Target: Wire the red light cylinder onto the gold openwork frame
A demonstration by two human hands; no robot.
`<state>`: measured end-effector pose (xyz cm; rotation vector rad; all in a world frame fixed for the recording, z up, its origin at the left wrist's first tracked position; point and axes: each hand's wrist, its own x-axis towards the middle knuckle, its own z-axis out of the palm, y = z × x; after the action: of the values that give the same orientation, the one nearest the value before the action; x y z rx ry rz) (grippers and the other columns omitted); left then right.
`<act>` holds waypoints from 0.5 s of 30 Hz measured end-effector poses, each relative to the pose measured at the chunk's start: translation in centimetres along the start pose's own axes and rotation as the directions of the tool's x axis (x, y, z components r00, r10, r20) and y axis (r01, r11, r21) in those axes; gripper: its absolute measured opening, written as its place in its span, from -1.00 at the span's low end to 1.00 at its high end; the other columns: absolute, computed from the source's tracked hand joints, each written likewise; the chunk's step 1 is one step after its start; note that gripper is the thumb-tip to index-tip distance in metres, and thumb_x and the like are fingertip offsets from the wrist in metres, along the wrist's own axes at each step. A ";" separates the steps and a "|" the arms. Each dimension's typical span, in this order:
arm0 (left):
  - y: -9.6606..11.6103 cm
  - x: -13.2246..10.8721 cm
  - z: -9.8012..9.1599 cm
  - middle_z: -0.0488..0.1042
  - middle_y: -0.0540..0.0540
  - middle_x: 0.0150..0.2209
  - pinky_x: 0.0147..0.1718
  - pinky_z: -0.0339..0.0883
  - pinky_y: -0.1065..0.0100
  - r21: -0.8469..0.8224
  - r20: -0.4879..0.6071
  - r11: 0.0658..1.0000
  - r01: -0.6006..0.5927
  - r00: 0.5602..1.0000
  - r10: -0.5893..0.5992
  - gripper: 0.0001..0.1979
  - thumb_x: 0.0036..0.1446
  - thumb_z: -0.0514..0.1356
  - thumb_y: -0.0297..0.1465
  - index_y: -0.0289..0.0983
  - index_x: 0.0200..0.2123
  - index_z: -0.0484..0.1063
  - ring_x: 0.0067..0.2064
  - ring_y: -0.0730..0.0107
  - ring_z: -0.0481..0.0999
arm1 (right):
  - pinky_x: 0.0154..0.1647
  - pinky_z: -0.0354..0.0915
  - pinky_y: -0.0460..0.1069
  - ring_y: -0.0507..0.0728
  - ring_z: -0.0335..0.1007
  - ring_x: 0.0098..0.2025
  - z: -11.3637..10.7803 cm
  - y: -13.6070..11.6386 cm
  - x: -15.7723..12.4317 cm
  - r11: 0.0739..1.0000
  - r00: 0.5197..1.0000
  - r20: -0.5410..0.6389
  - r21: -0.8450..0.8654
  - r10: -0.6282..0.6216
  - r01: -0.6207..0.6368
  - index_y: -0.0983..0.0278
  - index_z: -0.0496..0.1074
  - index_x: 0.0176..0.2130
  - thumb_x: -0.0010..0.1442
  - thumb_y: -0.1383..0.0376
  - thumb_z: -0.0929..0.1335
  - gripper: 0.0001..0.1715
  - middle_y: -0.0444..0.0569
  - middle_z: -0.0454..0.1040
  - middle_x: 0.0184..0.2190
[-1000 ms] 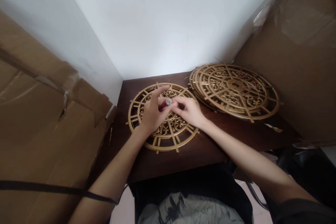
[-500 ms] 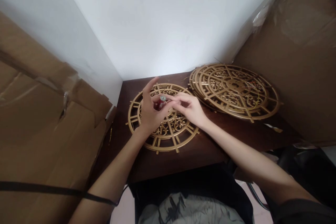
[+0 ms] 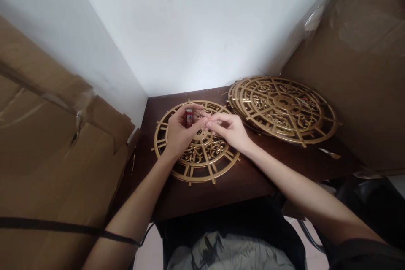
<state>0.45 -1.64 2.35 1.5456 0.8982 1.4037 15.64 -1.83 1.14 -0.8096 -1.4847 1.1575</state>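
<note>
Two bare hands are at work. The left hand [image 3: 179, 137] is part-curled around one small red cylinder with a silvery end [image 3: 189, 119], which stands near upright between thumb and fingers, above the surface. The right hand [image 3: 233, 131] is pinched closed, its fingertips meeting the left's; anything between them is too small to identify. Beneath lies one round, gold-coloured openwork disc [image 3: 207, 161] on the dark brown surface [image 3: 221, 194]. To its right sits one stack of similar discs [image 3: 284, 102], at least two; the exact count cannot be determined.
</note>
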 end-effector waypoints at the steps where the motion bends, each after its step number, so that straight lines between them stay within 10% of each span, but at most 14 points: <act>1: 0.0 0.0 0.0 0.54 -0.06 -0.34 -0.49 0.38 0.45 -0.024 0.004 1.000 0.020 1.000 -0.020 -0.74 -0.03 0.29 -0.41 -0.28 -0.22 0.39 -0.49 0.54 0.46 | -0.51 0.27 -0.12 -0.06 0.31 -0.56 0.0 -0.1 0.0 1.000 1.000 -0.002 0.001 -0.002 0.002 0.31 0.51 -0.40 0.03 0.25 0.43 -0.85 -0.15 0.46 -0.57; 15: -0.2 0.2 -0.2 0.44 0.01 -0.51 -0.61 0.19 0.51 0.046 -0.028 0.994 0.097 0.995 -0.096 -0.86 0.01 0.25 -0.32 -0.29 -0.40 0.45 -0.57 0.60 0.32 | -0.57 0.23 -0.13 -0.07 0.25 -0.60 0.0 -0.6 0.1 0.998 0.997 -0.053 -0.017 0.059 -0.060 0.31 0.49 -0.43 -0.05 0.15 0.46 -0.74 -0.15 0.45 -0.59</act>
<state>0.29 -1.38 2.23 1.5022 1.0150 1.3448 15.71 -1.96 1.75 -0.8961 -1.4389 1.1598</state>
